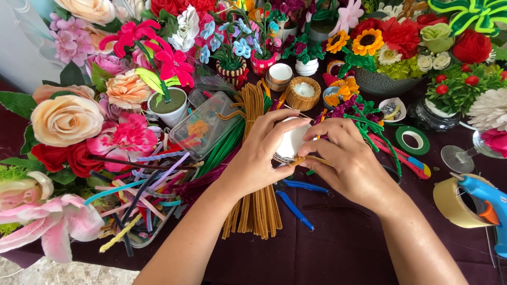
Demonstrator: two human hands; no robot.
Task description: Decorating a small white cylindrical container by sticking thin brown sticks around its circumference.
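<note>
My left hand (261,155) wraps around a small white round pot (292,141) and holds it above the table. My right hand (346,161) sits beside it on the right, fingertips pinching a thin tan pipe cleaner (311,158) against the pot's lower edge, where a tan band shows. A bundle of tan pipe cleaners (256,203) lies under my left hand. Blue-handled pliers (296,203) lie on the dark cloth below both hands.
Artificial flowers crowd the left and back. A clear tray of coloured pipe cleaners (142,195) lies at left, a clear box (203,126) beside it. At right lie green floral tape (413,140), a red cutter (404,158), a tape roll (457,203) and a blue glue gun (488,203).
</note>
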